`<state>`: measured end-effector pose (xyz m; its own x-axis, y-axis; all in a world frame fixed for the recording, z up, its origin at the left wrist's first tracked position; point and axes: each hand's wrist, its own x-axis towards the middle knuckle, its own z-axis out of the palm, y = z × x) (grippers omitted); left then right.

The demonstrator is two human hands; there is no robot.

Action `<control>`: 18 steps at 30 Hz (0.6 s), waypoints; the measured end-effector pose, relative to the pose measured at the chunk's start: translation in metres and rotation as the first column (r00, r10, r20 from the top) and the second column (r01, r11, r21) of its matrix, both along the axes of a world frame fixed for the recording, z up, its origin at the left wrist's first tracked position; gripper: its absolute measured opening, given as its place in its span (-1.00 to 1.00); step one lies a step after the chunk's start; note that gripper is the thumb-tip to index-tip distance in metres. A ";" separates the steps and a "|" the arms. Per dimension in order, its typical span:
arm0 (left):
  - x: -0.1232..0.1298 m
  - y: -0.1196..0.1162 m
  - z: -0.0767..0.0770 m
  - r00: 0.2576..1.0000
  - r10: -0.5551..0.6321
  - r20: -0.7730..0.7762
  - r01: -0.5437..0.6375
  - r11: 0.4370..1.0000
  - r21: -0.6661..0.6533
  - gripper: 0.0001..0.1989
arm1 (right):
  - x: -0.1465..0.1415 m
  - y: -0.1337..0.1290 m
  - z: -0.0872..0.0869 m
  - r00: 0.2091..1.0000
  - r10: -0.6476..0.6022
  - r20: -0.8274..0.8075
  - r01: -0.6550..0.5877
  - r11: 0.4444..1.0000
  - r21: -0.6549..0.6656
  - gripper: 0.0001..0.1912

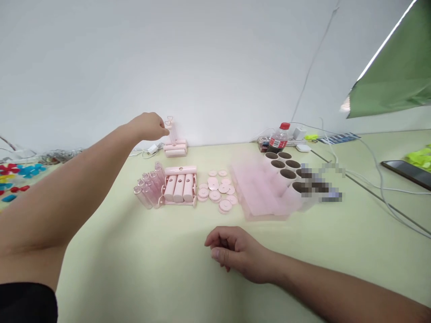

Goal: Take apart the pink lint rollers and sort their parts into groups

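Observation:
My left hand reaches to the back of the table, its fingers pinched on a pale pink tube topped by a heart-shaped loop. A second loop shows just behind it, above a pink assembled piece. My right hand rests near the front, loosely curled with a gap between thumb and fingers and nothing in it. Beyond that hand lie several pink discs. Left of the discs is a pink frame with pink cylinders. Several clear pink bottles stand beside the frame.
At right, a translucent pink sheet lies beside several open brown tubes. Behind are a cola bottle and white cables. A phone lies far right. Coloured pieces are at far left.

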<state>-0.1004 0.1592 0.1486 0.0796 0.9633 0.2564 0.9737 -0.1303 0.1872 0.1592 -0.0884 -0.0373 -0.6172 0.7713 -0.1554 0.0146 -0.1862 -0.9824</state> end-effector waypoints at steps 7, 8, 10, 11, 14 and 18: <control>0.071 -0.095 -0.013 0.923 -0.369 -0.105 0.361 0.929 -0.084 -0.82 | -0.008 0.004 0.006 0.996 -0.058 0.060 0.045 0.977 0.208 -0.77; 0.081 -0.110 -0.016 0.913 -0.400 -0.080 0.396 0.916 -0.060 -0.81 | -0.006 0.004 0.012 0.993 -0.088 0.078 0.060 0.948 0.313 -0.81; 0.095 -0.140 -0.023 0.900 -0.435 -0.012 0.435 0.900 0.036 -0.79 | 0.001 0.001 0.030 0.980 -0.163 0.116 0.062 0.798 0.599 -0.84; 0.099 -0.154 -0.028 0.891 -0.453 0.015 0.450 0.888 0.092 -0.77 | 0.007 -0.001 0.042 0.969 -0.206 0.135 0.038 0.666 0.745 -0.84; 0.099 -0.189 -0.050 0.873 -0.480 0.088 0.461 0.870 0.176 -0.75 | 0.040 -0.003 0.080 0.920 -0.373 0.116 0.006 0.312 0.950 -0.84; 0.088 -0.202 -0.093 0.886 -0.431 0.173 0.422 0.902 0.089 -0.74 | 0.112 0.008 0.101 0.557 -0.830 -0.042 0.209 0.091 0.974 -0.84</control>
<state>-0.0122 -0.0429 0.0555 0.4270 0.8333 0.3512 0.7708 -0.5385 0.3404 0.2710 -0.0808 0.0635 -0.0572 0.6676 0.7424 0.7590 0.5122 -0.4021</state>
